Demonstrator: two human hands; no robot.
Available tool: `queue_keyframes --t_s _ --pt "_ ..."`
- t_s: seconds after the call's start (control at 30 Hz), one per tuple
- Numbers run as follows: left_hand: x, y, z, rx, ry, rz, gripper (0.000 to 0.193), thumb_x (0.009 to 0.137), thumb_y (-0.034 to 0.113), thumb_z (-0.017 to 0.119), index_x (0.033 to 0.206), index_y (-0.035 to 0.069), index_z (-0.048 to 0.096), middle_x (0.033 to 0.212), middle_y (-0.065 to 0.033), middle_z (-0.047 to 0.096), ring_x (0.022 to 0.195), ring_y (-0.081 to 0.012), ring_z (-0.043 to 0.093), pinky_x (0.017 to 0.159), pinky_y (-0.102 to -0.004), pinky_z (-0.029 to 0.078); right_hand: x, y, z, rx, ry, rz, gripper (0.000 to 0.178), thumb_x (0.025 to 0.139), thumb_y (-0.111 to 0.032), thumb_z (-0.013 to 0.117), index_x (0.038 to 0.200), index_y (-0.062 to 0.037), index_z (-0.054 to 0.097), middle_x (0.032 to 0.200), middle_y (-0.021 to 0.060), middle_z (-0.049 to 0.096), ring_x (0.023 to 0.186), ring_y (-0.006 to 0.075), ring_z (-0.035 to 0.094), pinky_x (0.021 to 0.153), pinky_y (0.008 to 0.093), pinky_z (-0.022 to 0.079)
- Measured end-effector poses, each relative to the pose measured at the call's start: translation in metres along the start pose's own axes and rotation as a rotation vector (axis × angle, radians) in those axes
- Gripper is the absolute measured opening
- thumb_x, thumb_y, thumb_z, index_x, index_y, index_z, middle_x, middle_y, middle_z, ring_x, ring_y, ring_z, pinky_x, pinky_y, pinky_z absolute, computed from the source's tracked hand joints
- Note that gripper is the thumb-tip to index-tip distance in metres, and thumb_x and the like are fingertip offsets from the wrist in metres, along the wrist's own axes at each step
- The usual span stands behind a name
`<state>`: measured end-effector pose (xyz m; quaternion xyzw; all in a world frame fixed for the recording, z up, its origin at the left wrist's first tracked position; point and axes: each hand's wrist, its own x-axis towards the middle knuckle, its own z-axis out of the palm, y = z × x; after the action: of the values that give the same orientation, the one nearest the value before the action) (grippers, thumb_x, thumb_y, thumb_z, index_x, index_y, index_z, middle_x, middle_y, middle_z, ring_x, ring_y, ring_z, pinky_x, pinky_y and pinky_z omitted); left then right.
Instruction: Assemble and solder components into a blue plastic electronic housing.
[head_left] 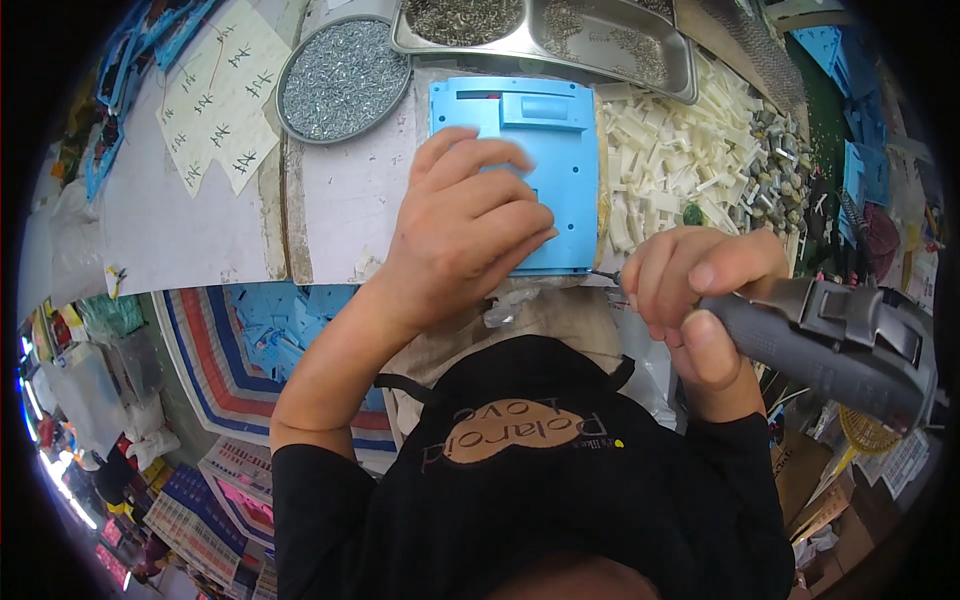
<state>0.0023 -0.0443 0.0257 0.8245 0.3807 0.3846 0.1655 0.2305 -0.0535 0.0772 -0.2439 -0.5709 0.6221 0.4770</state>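
Observation:
A light blue plastic panel [545, 135] lies on the workbench in front of me. My left hand [468, 225] presses flat on its lower left part, fingers spread, holding it down. My right hand [695, 290] grips a grey electric screwdriver [835, 340], whose thin bit [603, 274] points left at the panel's lower right corner. Whether the bit touches the panel I cannot tell.
A round metal dish of screws [342, 78] and a rectangular steel tray [560, 35] with more screws stand behind the panel. A heap of white plastic parts [680, 150] lies to its right, paper sheets [215, 95] to the left. Blue parts fill a striped bag [270, 320] below the bench.

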Motion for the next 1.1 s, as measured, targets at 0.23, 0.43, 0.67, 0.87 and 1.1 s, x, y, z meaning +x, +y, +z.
queue_keyframes --t_s 0.23,0.43,0.67,0.87,1.1 --pt "-0.004 -0.008 0.011 -0.086 -0.026 -0.078 0.016 0.077 0.006 0.081 0.086 0.007 0.068 0.09 -0.0097 0.067 0.112 -0.0307 0.069 0.107 -0.0532 0.051 0.006 0.02 0.002 -0.24 -0.222 -0.233 0.023 0.09 -0.011 0.068 0.102 -0.0072 0.05 0.061 0.003 0.056 0.049 0.0187 0.054 0.053 0.0351 0.052" --pt "-0.006 -0.012 0.013 -0.114 0.001 -0.073 0.016 0.077 0.007 0.08 0.087 0.007 0.068 0.093 -0.0104 0.068 0.112 -0.03 0.069 0.107 -0.0521 0.051 0.034 0.011 -0.011 0.069 -0.288 -0.174 0.017 0.078 0.004 0.069 0.09 -0.0007 0.058 0.061 0.0074 0.057 0.051 0.0248 0.059 0.05 0.0361 0.051" --pt "-0.008 -0.014 0.014 -0.136 0.002 -0.083 0.016 0.076 0.009 0.08 0.087 0.007 0.068 0.094 -0.0099 0.068 0.113 -0.0296 0.068 0.107 -0.0522 0.051 0.047 0.032 0.001 -0.144 -0.308 -0.264 0.013 0.08 0.005 0.066 0.087 -0.0005 0.056 0.06 0.0064 0.057 0.048 0.0239 0.058 0.049 0.0351 0.051" --pt "-0.009 -0.018 0.015 -0.131 -0.03 -0.067 0.018 0.075 0.009 0.081 0.087 0.006 0.068 0.091 -0.0082 0.067 0.114 -0.0287 0.068 0.107 -0.0515 0.051 0.07 0.024 -0.019 0.016 -0.338 -0.184 0.016 0.085 -0.008 0.072 0.089 -0.0045 0.057 0.062 0.0072 0.059 0.05 0.0235 0.059 0.052 0.0373 0.053" --pt "-0.008 -0.018 0.013 -0.151 -0.031 -0.081 0.016 0.076 0.008 0.08 0.086 0.006 0.068 0.089 -0.0066 0.065 0.114 -0.0298 0.068 0.106 -0.0527 0.052 0.081 0.034 -0.022 -0.192 -0.351 -0.245 0.015 0.084 0.0 0.068 0.092 -0.0036 0.056 0.062 0.0072 0.058 0.055 0.0227 0.062 0.053 0.0361 0.053"
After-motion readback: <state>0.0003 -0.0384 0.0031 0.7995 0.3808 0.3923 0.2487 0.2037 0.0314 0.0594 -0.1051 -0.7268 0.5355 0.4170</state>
